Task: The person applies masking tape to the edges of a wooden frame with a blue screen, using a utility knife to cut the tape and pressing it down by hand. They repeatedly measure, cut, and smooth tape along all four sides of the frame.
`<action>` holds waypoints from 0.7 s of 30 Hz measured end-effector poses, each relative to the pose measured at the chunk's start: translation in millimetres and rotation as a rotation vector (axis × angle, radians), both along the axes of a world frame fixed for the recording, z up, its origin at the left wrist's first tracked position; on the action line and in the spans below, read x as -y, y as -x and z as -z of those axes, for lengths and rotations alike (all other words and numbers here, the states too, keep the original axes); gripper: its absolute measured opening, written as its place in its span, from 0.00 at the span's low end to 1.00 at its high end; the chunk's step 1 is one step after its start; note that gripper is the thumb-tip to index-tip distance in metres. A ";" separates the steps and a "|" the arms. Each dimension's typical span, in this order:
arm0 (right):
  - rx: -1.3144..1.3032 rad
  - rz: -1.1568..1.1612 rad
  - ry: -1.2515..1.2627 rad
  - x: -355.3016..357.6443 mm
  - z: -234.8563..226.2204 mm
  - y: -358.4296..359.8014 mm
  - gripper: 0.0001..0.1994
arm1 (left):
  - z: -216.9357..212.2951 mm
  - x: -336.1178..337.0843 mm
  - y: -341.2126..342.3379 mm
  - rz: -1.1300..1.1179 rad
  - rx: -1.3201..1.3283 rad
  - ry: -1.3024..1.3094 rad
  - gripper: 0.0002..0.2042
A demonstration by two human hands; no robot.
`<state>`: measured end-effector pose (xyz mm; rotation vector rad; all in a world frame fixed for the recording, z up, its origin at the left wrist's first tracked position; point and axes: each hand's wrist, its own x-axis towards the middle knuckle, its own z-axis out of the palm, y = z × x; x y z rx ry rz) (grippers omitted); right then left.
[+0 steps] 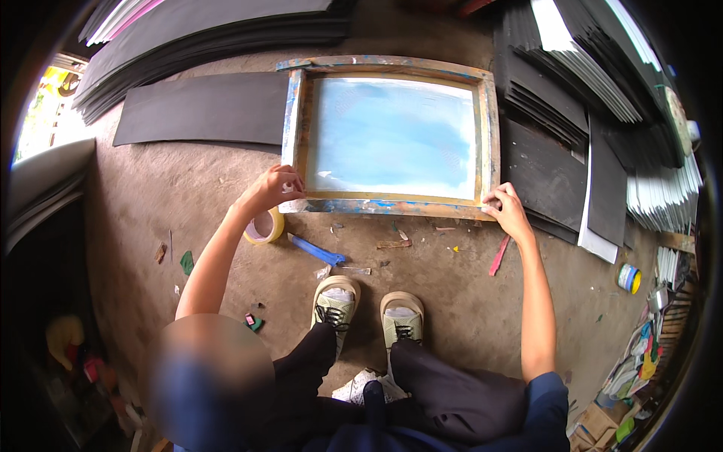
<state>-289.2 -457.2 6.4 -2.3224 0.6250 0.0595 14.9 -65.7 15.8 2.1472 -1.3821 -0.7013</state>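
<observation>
A wooden screen frame (392, 205) with a pale blue mesh (392, 135) lies flat on the dirt floor in front of me. Its wood is smeared with blue and orange paint. My left hand (275, 188) is closed on the frame's near left corner. My right hand (506, 209) grips the near right corner with its fingertips. A roll of tan tape (265, 227) lies on the floor just under my left wrist.
A blue stick (316, 251) and a red stick (499, 256) lie by the frame's near edge, among small scraps. A black sheet (203, 109) lies left of the frame. Stacks of black sheets (572, 83) stand at the right. A small can (628, 278) is far right. My shoes (335, 301) are below.
</observation>
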 end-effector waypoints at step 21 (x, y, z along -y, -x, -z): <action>0.030 0.026 0.057 -18.0 -14.7 35.2 0.07 | -55.2 -26.7 52.1 -0.231 0.070 0.042 0.06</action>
